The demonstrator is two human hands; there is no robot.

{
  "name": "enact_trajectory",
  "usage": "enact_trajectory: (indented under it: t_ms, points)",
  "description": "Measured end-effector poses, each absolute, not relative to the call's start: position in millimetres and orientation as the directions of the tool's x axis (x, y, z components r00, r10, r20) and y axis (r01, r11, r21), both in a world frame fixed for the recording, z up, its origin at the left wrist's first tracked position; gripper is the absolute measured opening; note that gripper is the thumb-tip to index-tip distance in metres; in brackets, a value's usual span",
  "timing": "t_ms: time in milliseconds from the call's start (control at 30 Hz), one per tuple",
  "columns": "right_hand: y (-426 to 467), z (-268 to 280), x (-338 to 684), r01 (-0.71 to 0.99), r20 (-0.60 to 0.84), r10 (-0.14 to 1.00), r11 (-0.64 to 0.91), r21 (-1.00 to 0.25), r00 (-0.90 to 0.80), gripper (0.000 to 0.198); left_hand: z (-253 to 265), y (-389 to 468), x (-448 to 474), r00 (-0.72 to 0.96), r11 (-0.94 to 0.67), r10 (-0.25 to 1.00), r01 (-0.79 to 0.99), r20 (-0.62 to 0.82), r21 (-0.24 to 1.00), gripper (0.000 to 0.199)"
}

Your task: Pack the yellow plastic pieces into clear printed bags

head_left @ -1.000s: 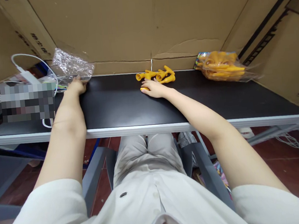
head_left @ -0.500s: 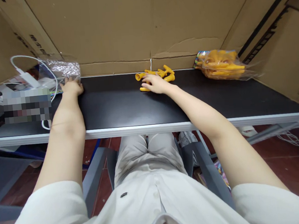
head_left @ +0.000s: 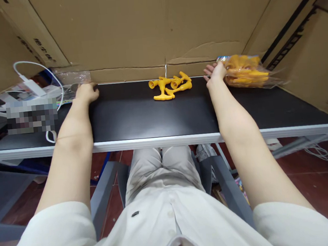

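My right hand is open with its fingers spread, right beside a clear bag of yellow plastic pieces; its back side touches or nearly touches the bag's left end. Left of it, several loose yellow plastic pieces lie in a small pile on the black tabletop, some with T-shaped handles and some with hollow, cup-like ends. At the far left part of the table, my left hand rests by the right end of a crumpled clear plastic bag. Its thumb stands apart, while its fingertips are partly hidden.
A white cable with a white plug loops up near my left forearm, among papers and a blurred-out patch. Cardboard walls rise behind and beside the black table, which has a metal front edge.
My right hand has left the loose yellow pieces and moved right to the bagged ones. My left hand has shifted slightly right, and the clear bag by it looks flatter.
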State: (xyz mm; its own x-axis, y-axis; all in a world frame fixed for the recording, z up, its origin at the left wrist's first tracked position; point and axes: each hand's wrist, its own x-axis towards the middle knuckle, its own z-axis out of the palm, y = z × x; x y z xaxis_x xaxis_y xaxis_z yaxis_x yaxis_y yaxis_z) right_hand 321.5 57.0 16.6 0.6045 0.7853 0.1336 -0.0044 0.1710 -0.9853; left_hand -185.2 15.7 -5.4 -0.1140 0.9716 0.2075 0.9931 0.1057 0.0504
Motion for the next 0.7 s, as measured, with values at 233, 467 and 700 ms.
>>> enact_trajectory:
  t_ms: [233, 467, 700]
  points:
    - [57, 12, 327, -0.138, 0.08, 0.827, 0.187, -0.973, 0.557, 0.057, -7, 14, -187, -0.13, 0.123, 0.972, 0.991, 0.195, 0.048, 0.059]
    - [57, 4, 323, -0.114, 0.053, 0.846, 0.133, -0.985, 0.531, 0.063, -7, 13, -185, -0.138, 0.128, 0.97, 0.99, 0.199, 0.063, 0.062]
    - [54, 7, 328, -0.254, -0.054, 0.716, 0.175, -0.951, 0.696, 0.067, -5, 11, -184, -0.147, 0.134, 0.971, 0.988, 0.191, 0.08, 0.06]
